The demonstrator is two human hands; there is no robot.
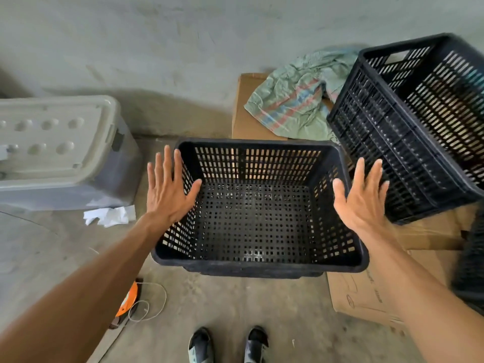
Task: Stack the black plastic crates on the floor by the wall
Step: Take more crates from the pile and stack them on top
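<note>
Black slatted plastic, open side up: crate (258,205) on the concrete floor (235,310), middle of view, far rim close to the foot of the wall (157,48). Left hand (167,187) spread flat, palm down, fingers fanned, over the crate's left rim, thumb reaching inward past the left wall. Cannot tell whether touching the rim or just above it. Right hand (362,195) likewise spread wide, fingers apart, over the right rim, thumb pointing in toward the crate's inside. Nothing gripped in either hand. Crate squarely between the two hands, both forearms running back along its sides toward the near edge of the floor. Inside of the crate bare, perforated bottom visible.

Second crate (416,121), same black slats, to the right and farther back, tilted, standing on flattened cardboard (432,231) near the wall, well clear of the right hand though close to its fingertips in view. Green striped cloth (290,100) crumpled over a cardboard box (248,121) against the wall, just behind the first crate. Grey lidded bin (57,153) at the left by the wall, crumpled white paper (110,216) at its near corner, left of the left hand. Orange reel (128,302) with loose white cord on the floor under the left forearm. Two shoes (227,344) at the near edge, in line with the first crate's middle.
</note>
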